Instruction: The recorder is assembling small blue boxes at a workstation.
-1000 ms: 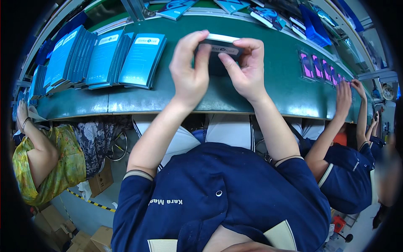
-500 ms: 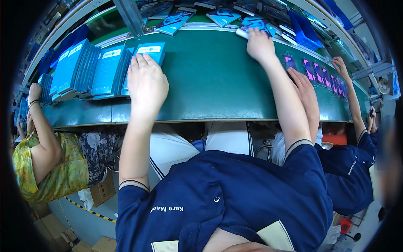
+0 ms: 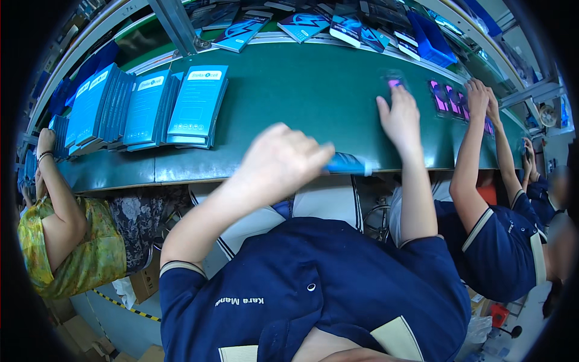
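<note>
Low over the near edge of the green table (image 3: 289, 108), my left hand (image 3: 283, 154) is closed on a slim blue box (image 3: 348, 163). The hand is smeared by motion and hides part of the box. My right hand (image 3: 401, 120) reaches forward with its thumb spread away from its fingers. Its fingertips touch the near part of a clear plastic pack (image 3: 395, 75) with a pink piece inside. To the left, blue boxes stand in leaning stacks, the nearest being a blue stack (image 3: 198, 105) that no hand touches.
Dark-and-blue flat boxes (image 3: 304, 25) lie along the far ledge, beside a blue bin (image 3: 431, 42). A metal post (image 3: 175, 27) rises at the far left. More pink packs (image 3: 447, 99) lie right, by a co-worker's hands (image 3: 479, 96). Another person's hand (image 3: 47, 142) is far left.
My left hand left the stack, moved right and nearer, and now holds a blue box. My right hand came back from the far ledge to the pink pack. A co-worker's hand withdrew rightward.
</note>
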`<action>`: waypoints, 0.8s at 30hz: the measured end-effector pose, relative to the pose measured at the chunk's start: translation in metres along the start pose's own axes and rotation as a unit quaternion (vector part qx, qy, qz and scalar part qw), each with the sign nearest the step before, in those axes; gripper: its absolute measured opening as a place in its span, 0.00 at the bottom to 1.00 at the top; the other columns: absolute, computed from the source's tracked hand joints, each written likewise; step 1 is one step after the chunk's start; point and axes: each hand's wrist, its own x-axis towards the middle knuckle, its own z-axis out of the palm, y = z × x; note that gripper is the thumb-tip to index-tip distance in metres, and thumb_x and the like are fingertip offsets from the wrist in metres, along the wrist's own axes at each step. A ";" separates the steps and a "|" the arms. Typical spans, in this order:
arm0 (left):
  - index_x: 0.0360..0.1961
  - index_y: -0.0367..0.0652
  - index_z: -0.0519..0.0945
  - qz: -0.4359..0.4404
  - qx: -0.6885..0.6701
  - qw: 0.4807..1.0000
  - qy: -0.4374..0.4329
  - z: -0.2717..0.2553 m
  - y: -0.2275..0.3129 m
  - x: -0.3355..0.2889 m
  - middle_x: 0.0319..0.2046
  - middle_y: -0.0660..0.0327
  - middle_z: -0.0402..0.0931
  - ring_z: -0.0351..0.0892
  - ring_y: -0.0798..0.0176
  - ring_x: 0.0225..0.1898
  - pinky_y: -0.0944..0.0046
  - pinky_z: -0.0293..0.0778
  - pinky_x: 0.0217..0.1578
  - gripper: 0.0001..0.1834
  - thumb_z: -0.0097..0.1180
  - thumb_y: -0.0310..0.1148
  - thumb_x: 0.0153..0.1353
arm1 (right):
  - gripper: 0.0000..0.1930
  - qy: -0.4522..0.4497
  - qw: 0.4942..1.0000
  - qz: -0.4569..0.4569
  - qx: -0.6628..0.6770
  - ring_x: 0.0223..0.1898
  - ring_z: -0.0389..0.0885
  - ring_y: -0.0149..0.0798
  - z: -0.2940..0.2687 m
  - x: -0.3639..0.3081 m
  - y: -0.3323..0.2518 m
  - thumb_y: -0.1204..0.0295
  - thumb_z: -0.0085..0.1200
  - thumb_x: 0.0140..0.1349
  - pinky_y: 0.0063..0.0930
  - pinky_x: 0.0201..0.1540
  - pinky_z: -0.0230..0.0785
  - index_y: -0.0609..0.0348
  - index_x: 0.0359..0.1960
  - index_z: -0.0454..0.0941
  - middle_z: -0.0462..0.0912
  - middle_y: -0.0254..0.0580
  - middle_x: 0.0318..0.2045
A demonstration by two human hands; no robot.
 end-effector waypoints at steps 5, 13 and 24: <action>0.60 0.41 0.74 -0.177 -0.019 0.984 -0.002 0.018 -0.043 -0.011 0.55 0.47 0.76 0.75 0.48 0.57 0.52 0.70 0.58 0.32 0.63 0.46 0.58 | 0.17 0.076 0.995 -0.064 0.026 0.56 0.73 0.53 -0.034 -0.042 -0.066 0.65 0.68 0.51 0.44 0.57 0.65 0.56 0.41 0.79 0.78 0.49 0.51; 0.56 0.37 0.76 -0.121 -0.080 0.989 0.015 0.041 -0.043 -0.018 0.65 0.44 0.66 0.60 0.45 0.70 0.49 0.54 0.70 0.46 0.68 0.61 0.43 | 0.26 -0.260 0.869 -0.180 0.381 0.71 0.60 0.54 -0.054 -0.037 -0.066 0.78 0.59 0.46 0.52 0.74 0.39 0.58 0.51 0.69 0.69 0.54 0.66; 0.54 0.45 0.63 -0.191 -0.303 0.799 0.483 0.063 -0.011 0.011 0.46 0.54 0.72 0.78 0.55 0.45 0.60 0.75 0.46 0.45 0.82 0.39 0.39 | 0.14 -0.186 0.418 0.099 0.884 0.50 0.80 0.37 -0.068 -0.020 -0.159 0.78 0.45 0.69 0.27 0.57 0.69 0.73 0.51 0.76 0.82 0.49 0.48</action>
